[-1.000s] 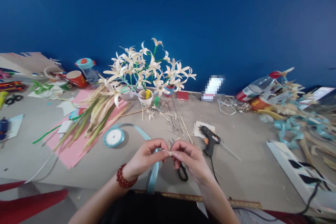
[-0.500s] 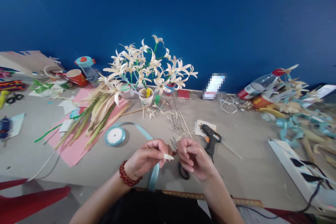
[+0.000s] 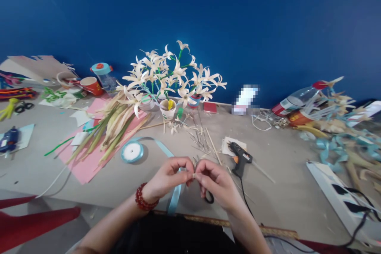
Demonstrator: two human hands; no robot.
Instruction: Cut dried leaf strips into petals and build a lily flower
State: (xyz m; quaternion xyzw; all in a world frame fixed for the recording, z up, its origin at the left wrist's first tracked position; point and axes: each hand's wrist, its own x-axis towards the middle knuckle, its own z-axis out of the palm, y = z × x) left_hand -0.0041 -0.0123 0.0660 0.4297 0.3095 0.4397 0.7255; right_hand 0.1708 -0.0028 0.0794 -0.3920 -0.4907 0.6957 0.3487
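Low over the front of the table, my left hand (image 3: pixel 177 174) and my right hand (image 3: pixel 214 180) meet fingertip to fingertip. Between them they pinch a small cream-white petal-like piece (image 3: pixel 194 175), mostly covered by the fingers. A red bead bracelet (image 3: pixel 145 197) circles my left wrist. Light blue ribbon (image 3: pixel 175 198) runs beneath my left hand from its spool (image 3: pixel 132 151). The dark handle loop of a pair of scissors (image 3: pixel 210 197) shows under my right hand. To the right of that hand lies a black glue gun (image 3: pixel 241 156) with a glue stick in its back.
White handmade flowers (image 3: pixel 178 71) stand in cups (image 3: pixel 168 110) by the blue wall. Dried husks (image 3: pixel 119 127) rest on pink paper (image 3: pixel 80 170) at left. A power strip (image 3: pixel 333 194), a plastic bottle (image 3: pixel 297 97) and loose blue ribbon (image 3: pixel 330 154) are at right.
My right hand has moved left to meet my left hand and now grips the cream-white piece too. The view has shifted slightly.
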